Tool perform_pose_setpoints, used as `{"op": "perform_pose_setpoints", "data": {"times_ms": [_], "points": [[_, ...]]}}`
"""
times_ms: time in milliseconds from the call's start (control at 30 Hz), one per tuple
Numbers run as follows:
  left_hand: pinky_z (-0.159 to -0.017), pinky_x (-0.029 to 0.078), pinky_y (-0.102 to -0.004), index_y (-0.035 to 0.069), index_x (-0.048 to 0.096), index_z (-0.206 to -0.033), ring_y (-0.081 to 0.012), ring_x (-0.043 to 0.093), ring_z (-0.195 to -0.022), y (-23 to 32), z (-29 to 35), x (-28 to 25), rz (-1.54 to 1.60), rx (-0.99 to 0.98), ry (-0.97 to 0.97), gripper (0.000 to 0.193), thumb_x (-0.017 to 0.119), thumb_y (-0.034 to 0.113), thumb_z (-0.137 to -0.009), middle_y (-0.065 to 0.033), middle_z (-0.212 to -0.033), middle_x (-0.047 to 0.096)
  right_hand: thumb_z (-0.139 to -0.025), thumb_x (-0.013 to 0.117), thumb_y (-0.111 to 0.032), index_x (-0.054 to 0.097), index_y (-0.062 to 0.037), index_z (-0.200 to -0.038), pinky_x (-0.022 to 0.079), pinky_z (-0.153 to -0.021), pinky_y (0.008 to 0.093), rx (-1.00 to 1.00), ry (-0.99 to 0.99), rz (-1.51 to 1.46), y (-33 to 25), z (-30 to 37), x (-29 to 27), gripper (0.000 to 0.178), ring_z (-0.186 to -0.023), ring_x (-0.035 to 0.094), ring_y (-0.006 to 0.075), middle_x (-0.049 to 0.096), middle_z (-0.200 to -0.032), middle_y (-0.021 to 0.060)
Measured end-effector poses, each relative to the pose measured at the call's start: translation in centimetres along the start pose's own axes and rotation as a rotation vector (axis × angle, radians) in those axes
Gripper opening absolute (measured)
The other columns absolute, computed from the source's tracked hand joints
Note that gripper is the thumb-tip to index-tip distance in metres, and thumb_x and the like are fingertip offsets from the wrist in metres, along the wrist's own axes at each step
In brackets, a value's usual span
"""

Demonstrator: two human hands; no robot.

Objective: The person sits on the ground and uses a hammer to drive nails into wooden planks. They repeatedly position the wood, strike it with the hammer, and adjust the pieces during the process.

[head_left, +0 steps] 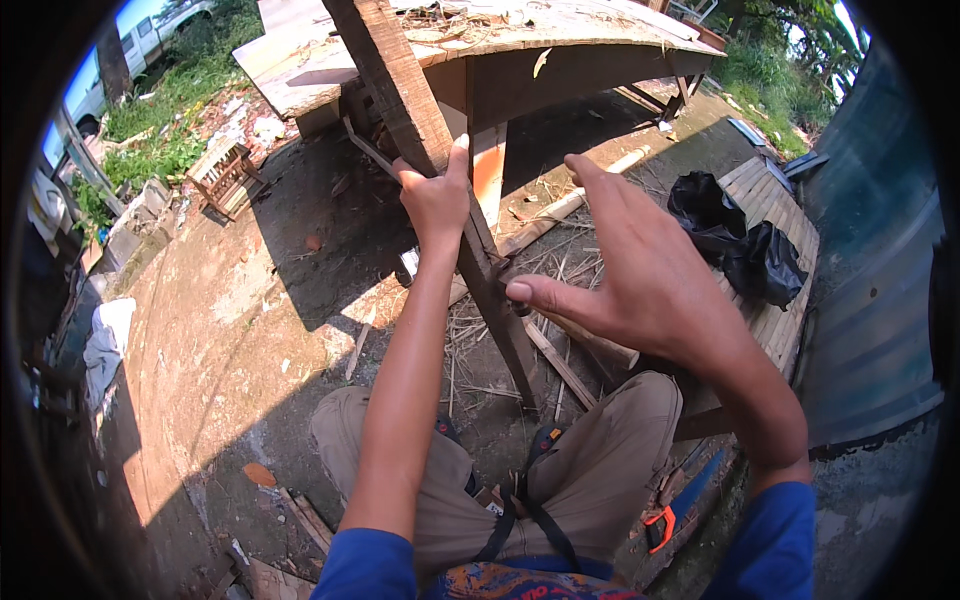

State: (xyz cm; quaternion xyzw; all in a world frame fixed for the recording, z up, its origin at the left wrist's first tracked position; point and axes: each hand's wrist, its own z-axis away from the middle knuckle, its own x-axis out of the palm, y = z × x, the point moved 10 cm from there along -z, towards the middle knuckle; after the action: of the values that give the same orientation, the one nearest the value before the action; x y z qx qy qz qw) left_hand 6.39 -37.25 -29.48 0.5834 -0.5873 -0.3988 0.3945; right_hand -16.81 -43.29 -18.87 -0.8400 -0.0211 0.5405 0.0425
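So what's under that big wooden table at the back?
Under the big table it's mostly dark shade. You can see an orange and white post, bare dirt and a pale log. The slanted plank in the left hand hides part.

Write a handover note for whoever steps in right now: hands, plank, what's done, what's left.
Left hand: gripped around the long wooden plank, which leans steeply from the ground by the knees up past the table.
Right hand: open, fingers spread, holding nothing, beside the plank's lower half.
Handsaw with orange handle lies on the ground by the right thigh, untouched.
Done: plank stood up and steadied.
Left: no cut visible on the plank; probably bring the right hand onto it or fetch the saw.
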Motion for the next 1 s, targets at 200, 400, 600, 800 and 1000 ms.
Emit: {"op": "perform_pose_setpoints", "data": {"times_ms": [200,400,600,800,1000], "points": [[-0.095,0.05,-0.0398,-0.01,0.048,-0.125,-0.0347,0.067,-0.11,0.1,0.1,1.6,-0.002,0.014,-0.022,0.077,0.078,0.046,-0.083,-0.0263,-0.113,0.068,-0.089,0.072,-0.034,0.051,0.007,-0.113,0.057,-0.084,0.051,0.362,-0.7,-0.071,6.6,7.8,14.6,0.052,-0.094,0.07,0.0442,0.07,-0.096,0.0275],[-0.098,0.048,-0.0396,-0.01,0.047,-0.128,-0.0341,0.066,-0.113,0.2,0.3,1.3,-0.003,-0.014,-0.045,0.081,0.078,0.049,-0.082,-0.0257,-0.116,0.068,-0.091,0.07,-0.032,0.052,0.007,-0.112,0.056,-0.083,0.0511,0.29,-0.692,-0.069,5.4,6.9,14.3,0.048,-0.093,0.07,0.0428,0.07,-0.096,0.0268],[-0.096,0.05,-0.0379,-0.008,0.055,-0.123,-0.0319,0.068,-0.108,-2.3,0.0,1.2,0.182,0.102,-0.152,0.071,0.079,0.045,-0.082,-0.0227,-0.115,0.069,-0.091,0.069,-0.032,0.053,0.0043,-0.111,0.055,-0.078,0.0525,0.251,-0.572,-0.052,5.3,6.9,14.4,0.045,-0.085,0.068,0.0453,0.068,-0.089,0.0276],[-0.098,0.046,-0.0343,-0.005,0.055,-0.123,-0.0214,0.062,-0.106,-1.5,2.4,-0.8,0.344,0.086,-0.23,0.062,0.078,0.038,-0.086,-0.0136,-0.116,0.067,-0.092,0.065,-0.029,0.057,0.0036,-0.111,0.055,-0.083,0.0529,0.321,-0.594,-0.069,4.2,8.1,12.3,0.039,-0.091,0.069,0.0443,0.07,-0.097,0.0269],[-0.1,0.042,-0.0354,-0.003,0.051,-0.127,-0.0219,0.058,-0.109,-2.6,5.2,-10.0,0.355,0.134,-0.029,0.06,0.074,0.037,-0.09,-0.0116,-0.119,0.062,-0.092,0.066,-0.03,0.061,0.004,-0.108,0.054,-0.086,0.0511,0.182,-0.59,-0.22,-0.2,8.9,12.8,0.038,-0.094,0.069,0.043,0.07,-0.095,0.0264]]}}
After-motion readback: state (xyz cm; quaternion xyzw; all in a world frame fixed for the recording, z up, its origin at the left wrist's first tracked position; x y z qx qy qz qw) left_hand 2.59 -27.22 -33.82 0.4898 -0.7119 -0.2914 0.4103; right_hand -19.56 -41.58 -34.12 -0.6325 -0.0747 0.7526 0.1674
